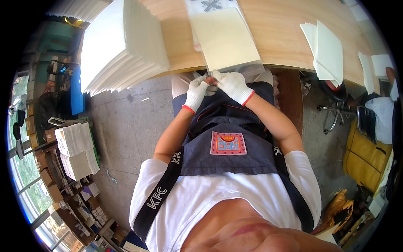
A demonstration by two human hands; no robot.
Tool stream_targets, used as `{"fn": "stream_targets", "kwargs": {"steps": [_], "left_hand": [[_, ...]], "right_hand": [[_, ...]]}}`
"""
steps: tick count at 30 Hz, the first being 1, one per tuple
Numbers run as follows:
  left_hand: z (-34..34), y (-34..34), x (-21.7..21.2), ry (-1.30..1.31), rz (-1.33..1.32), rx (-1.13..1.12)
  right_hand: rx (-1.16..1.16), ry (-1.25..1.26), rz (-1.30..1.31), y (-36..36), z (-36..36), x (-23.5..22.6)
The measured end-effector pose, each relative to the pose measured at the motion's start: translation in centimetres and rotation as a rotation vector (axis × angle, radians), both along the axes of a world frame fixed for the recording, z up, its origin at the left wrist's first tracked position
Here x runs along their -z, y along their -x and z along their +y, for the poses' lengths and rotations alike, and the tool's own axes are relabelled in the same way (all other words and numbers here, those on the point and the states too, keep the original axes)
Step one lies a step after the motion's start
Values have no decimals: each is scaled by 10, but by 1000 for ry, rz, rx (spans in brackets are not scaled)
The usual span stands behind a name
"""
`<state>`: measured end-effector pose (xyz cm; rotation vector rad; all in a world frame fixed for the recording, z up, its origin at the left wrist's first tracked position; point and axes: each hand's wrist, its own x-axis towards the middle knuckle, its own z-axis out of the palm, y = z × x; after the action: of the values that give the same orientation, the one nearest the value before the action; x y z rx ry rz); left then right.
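Both my hands wear white knit gloves with red cuffs and meet at the near edge of a wooden table (277,29). My left hand (197,93) and my right hand (231,85) pinch together at the lower edge of a clear plastic sleeve (252,67) that holds a cream-coloured sheet (226,38). The sleeve lies flat on the table and overhangs its edge toward me. What sits between my fingertips is too small to tell. A dark denim apron with a coloured patch covers my lap below the hands.
A tall slanted stack of white sheets (117,46) stands on the table at the left. A smaller pile of white sheets (327,50) lies at the right. Another person in white (384,109) sits at far right beside a stool (336,111). Stacked white bundles (75,149) rest on the floor at left.
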<state>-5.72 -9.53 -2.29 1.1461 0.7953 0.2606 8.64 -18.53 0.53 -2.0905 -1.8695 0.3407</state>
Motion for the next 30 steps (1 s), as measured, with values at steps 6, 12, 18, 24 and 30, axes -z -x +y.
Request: {"fn": "stream_targets", "kwargs": {"steps": [6, 12, 18, 24, 30], "left_hand": [[0, 8, -2, 65, 21, -128], [11, 30, -4, -125, 21, -21], [19, 14, -18, -1783, 61, 56], [32, 1, -18, -1775, -75, 132], [16, -1, 23, -462, 25, -414]], "right_hand": [[345, -207, 1274, -29, -45, -23], [981, -113, 414, -166, -213, 84], [554, 112, -101, -106, -150, 24], [99, -470, -209, -91, -67, 13], [702, -380, 392, -59, -43, 32]]}}
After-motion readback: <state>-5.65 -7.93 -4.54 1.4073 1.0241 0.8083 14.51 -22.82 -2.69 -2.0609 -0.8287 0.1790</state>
